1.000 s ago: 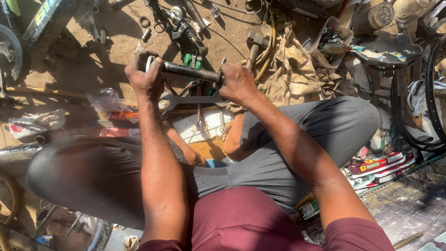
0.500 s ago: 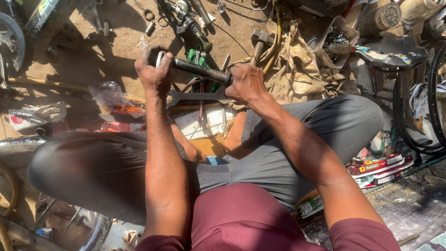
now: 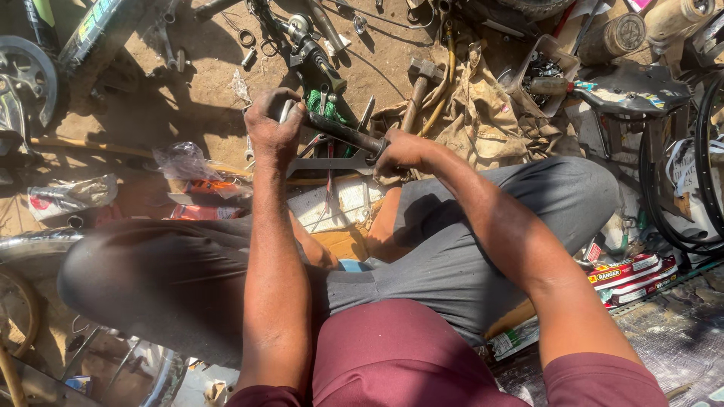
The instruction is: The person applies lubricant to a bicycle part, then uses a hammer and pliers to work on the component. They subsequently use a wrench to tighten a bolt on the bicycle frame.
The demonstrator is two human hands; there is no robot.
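Person sits on the ground, knees spread in grey trousers [image 3: 467, 249], maroon shirt nearest the camera. Both forearms reach out over the lap.

Left hand [image 3: 273, 124] is clenched round one end of a dark metal bar [image 3: 343, 132], fingers wrapped over the top. Right hand [image 3: 401, 153] grips the other end, fingers curled tight, just above a flat grey bracket [image 3: 332, 162] lying under the bar. The bar sits level between the two fists, out past the knees, above a pale tile [image 3: 332, 203] on the dirt.

Risks, as a judgement: the bar looks greasy and the hands grimy, so a hard twist could slip a fist off into the loose spanners and the bracket edge below. The right knuckles sit close to that bracket; a pinch seems likely if the bar drops.

Further out: a green coil [image 3: 323, 102] just behind the bar, a hammer [image 3: 419, 83] on a tan cloth [image 3: 483, 113], a tub of small parts [image 3: 539, 71], rings and bolts scattered. Clutter so near means anything knocked loose could get lost. A bicycle wheel [image 3: 675, 188] stands at the right.
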